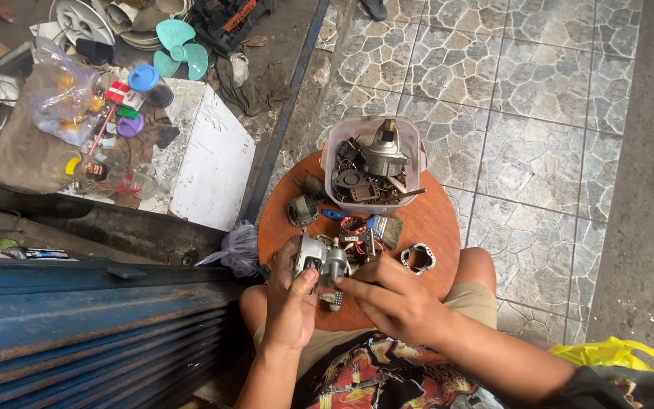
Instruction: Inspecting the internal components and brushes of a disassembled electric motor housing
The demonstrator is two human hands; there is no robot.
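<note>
The left hand (291, 299) is raised from the lower frame on a bare forearm, its fingers curled and the thumb pressed upward in a closed grasp. The right hand (397, 301) is brought in from the right, palm down, with the index finger extended toward the left hand's fingertips. Both knees are bent, with the hands held above the lap.

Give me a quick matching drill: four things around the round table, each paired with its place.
1 motor part
2 plastic tub
3 fan blade
4 yellow bag

A far edge of the round table
B in the left hand
C bottom right, on the floor
D top left, among the clutter

Pairs: 1-B, 2-A, 3-D, 4-C
</note>
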